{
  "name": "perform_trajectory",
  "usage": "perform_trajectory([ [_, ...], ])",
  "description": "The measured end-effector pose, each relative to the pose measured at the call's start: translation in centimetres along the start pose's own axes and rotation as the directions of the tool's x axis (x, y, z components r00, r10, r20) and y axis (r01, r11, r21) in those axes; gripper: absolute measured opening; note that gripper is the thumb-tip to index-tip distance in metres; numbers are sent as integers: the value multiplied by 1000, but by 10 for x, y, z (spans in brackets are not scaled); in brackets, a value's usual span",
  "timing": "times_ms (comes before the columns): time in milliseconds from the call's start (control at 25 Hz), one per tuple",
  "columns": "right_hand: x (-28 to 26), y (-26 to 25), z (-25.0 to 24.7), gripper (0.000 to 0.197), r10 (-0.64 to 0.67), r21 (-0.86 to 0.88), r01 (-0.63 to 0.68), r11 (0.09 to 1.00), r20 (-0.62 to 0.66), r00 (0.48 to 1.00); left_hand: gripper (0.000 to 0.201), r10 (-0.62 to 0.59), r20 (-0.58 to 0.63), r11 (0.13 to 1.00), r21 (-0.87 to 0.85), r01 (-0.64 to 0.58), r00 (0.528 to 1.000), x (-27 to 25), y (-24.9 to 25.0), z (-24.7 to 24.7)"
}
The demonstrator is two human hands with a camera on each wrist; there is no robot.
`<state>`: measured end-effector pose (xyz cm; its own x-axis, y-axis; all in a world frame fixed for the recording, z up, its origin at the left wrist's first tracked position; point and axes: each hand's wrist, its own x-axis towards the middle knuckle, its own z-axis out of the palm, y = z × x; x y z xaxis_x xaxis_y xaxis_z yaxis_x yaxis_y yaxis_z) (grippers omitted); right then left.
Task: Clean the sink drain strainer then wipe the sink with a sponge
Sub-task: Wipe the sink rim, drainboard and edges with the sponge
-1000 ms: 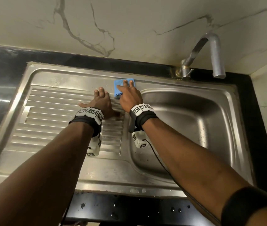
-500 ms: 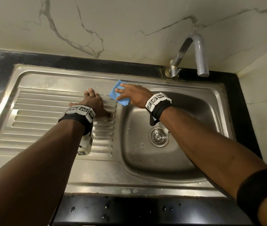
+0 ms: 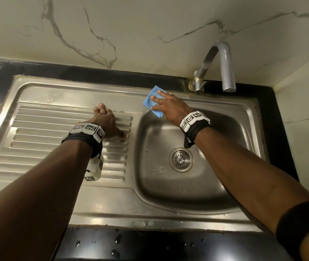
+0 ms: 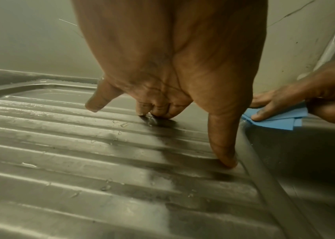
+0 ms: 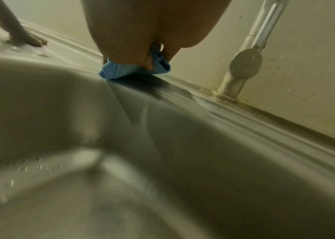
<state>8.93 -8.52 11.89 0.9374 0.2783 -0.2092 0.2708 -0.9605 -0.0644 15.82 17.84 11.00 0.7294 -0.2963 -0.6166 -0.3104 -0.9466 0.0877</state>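
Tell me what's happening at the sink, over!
Right hand presses blue sponge on sink back rim. Left hand braced on drainboard. Strainer seated. Nothing blocking.

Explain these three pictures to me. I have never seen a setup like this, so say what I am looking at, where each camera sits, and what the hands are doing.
No machine here: a person works bare-handed, with a camera on the head and one strapped to each wrist. The head view looks down on a steel sink with a ribbed draining board, a tap and the drain strainer in the basin. The right hand presses a blue sponge flat onto the sink's back rim; its wrist view shows that from below. The left hand holds nothing and rests its fingers on the board, as its wrist view shows.
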Motion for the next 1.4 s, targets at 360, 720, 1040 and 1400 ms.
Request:
perform_trajectory([
  [360,-60,32,29,53,321,142,-305,942,-107,941,136,13,4,1000,5,-13,1000,0,-1,1],
  [720,-43,-22,31,52,898,818,-507,273,-28,439,136,19,29,1000,5,-19,999,2,-2,4],
  [1040,49,-71,12,48,816,602,-652,461,2,578,140,22,43,1000,-3,-22,999,8,-7,9],
  [1400,98,-88,2,42,655,438,-574,692,-47,754,140,7,58,1000,8,-8,998,12,-6,13],
])
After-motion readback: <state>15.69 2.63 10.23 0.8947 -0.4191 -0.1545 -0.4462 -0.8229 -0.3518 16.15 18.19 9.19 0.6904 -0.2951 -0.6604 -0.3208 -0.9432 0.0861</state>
